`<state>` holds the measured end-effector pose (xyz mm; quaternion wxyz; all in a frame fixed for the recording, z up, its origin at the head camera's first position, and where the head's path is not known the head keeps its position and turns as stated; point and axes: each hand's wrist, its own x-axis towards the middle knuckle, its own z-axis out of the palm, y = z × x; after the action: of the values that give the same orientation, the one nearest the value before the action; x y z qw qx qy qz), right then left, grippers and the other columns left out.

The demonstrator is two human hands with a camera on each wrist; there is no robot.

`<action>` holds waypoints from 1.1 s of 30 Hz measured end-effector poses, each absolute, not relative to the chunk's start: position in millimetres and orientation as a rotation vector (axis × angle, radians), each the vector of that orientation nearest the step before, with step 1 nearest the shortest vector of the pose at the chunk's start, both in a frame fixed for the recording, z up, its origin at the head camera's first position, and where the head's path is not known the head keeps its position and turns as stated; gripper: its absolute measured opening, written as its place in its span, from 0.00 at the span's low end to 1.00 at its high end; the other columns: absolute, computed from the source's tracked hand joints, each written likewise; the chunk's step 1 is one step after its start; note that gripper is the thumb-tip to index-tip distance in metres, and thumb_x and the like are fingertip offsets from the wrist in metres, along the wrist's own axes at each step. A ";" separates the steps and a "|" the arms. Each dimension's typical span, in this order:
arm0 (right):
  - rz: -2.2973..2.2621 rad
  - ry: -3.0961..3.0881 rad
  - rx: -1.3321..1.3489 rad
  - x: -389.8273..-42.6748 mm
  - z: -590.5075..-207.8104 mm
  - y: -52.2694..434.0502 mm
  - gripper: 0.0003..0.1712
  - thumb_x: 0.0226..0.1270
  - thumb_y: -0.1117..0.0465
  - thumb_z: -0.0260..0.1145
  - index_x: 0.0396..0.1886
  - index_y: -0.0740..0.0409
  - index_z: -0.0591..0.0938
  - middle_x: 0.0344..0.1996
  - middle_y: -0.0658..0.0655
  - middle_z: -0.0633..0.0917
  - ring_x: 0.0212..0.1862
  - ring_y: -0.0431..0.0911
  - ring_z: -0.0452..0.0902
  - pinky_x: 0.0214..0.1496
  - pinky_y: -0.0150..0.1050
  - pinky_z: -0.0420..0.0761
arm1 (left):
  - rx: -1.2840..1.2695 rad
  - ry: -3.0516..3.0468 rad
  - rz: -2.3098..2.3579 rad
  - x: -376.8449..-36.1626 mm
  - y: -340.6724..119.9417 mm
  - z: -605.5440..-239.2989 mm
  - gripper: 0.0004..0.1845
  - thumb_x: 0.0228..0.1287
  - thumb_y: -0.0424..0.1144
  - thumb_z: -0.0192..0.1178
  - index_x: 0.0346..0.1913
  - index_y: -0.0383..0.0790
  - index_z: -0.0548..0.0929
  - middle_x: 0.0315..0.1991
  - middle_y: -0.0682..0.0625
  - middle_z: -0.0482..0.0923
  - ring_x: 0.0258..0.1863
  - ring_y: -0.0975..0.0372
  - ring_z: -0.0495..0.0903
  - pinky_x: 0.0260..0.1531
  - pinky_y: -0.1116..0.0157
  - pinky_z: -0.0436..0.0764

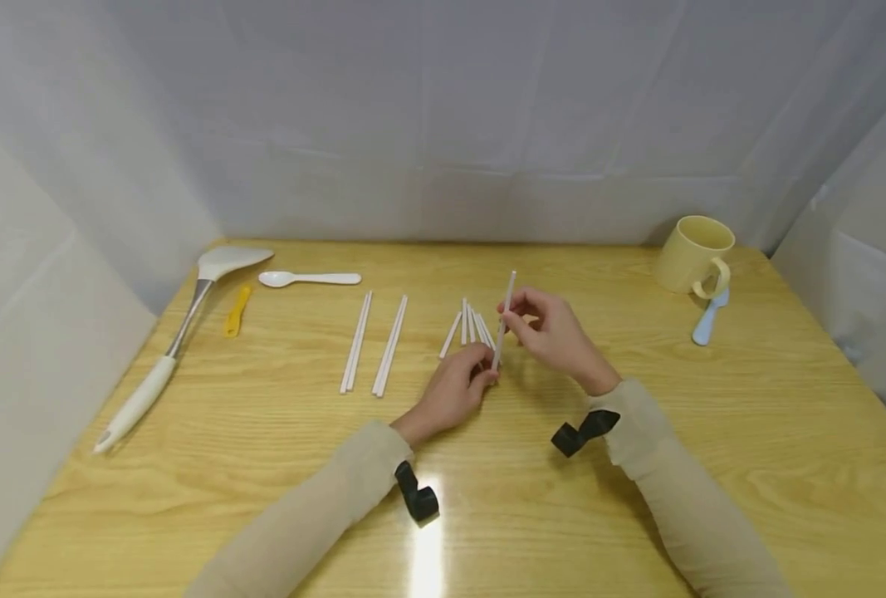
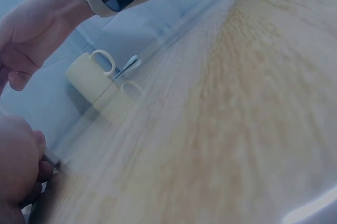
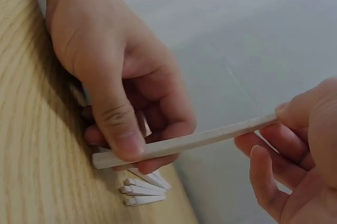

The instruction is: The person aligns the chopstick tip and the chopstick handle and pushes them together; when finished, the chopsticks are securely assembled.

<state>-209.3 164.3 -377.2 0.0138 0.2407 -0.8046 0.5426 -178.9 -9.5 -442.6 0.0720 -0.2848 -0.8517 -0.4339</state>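
Both hands pinch one white chopstick above the surface (image 1: 637, 465), left hand (image 1: 453, 390) at its lower end, right hand (image 1: 555, 332) mid-shaft (image 1: 504, 320); uneven grip could drop it onto the loose pile (image 1: 472, 325).

We see a wooden tabletop (image 1: 712, 465) with pale grain, closed in by white sheeting (image 1: 443, 124) at the back and both sides. A bright glare (image 1: 428, 548) of overhead light lies near the front edge.
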 end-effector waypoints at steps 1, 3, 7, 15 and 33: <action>1.700 -2.496 0.746 -209.5 -377.5 164.2 0.05 0.69 0.71 0.57 0.38 0.73 0.77 0.38 0.70 0.81 0.34 0.39 0.79 0.28 0.36 0.80 | -0.848 -2.557 -1.296 -179.3 -9.4 -442.6 0.02 0.61 0.30 0.62 0.34 0.37 0.79 0.29 0.47 0.79 0.30 0.61 0.74 0.33 0.67 0.73; 1.719 -2.477 0.751 -209.8 -378.0 163.8 0.04 0.68 0.72 0.57 0.37 0.73 0.76 0.38 0.71 0.81 0.34 0.38 0.79 0.28 0.36 0.80 | -0.842 -2.552 -1.288 -180.1 -9.7 -443.0 0.02 0.61 0.29 0.62 0.35 0.36 0.79 0.30 0.47 0.78 0.31 0.60 0.75 0.34 0.66 0.73; 1.745 -2.463 0.780 -210.9 -378.9 162.6 0.04 0.68 0.73 0.57 0.37 0.74 0.76 0.38 0.72 0.80 0.34 0.38 0.78 0.28 0.37 0.81 | -0.845 -2.547 -1.286 -182.0 -10.6 -443.5 0.03 0.61 0.29 0.62 0.33 0.36 0.78 0.29 0.47 0.78 0.31 0.60 0.74 0.34 0.65 0.73; 1.742 -2.499 0.752 -218.6 -379.8 169.2 0.04 0.69 0.73 0.56 0.36 0.74 0.74 0.39 0.75 0.79 0.33 0.42 0.79 0.28 0.37 0.80 | -0.843 -2.509 -1.372 -185.6 -9.2 -445.6 0.03 0.59 0.28 0.63 0.36 0.34 0.80 0.30 0.46 0.80 0.30 0.60 0.76 0.33 0.67 0.74; 1.951 -2.528 0.763 -222.4 -394.9 150.1 0.12 0.71 0.71 0.54 0.47 0.78 0.73 0.29 0.55 0.80 0.28 0.35 0.75 0.29 0.33 0.76 | -1.040 -2.572 -1.398 -174.5 -39.7 -417.6 0.30 0.54 0.25 0.67 0.61 0.39 0.71 0.37 0.43 0.83 0.31 0.61 0.80 0.34 0.67 0.80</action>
<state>-222.4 150.1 -394.9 -0.0707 0.2318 -0.7680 0.5929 -174.5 -39.7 -417.6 0.0176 -0.3347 -0.8278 -0.4499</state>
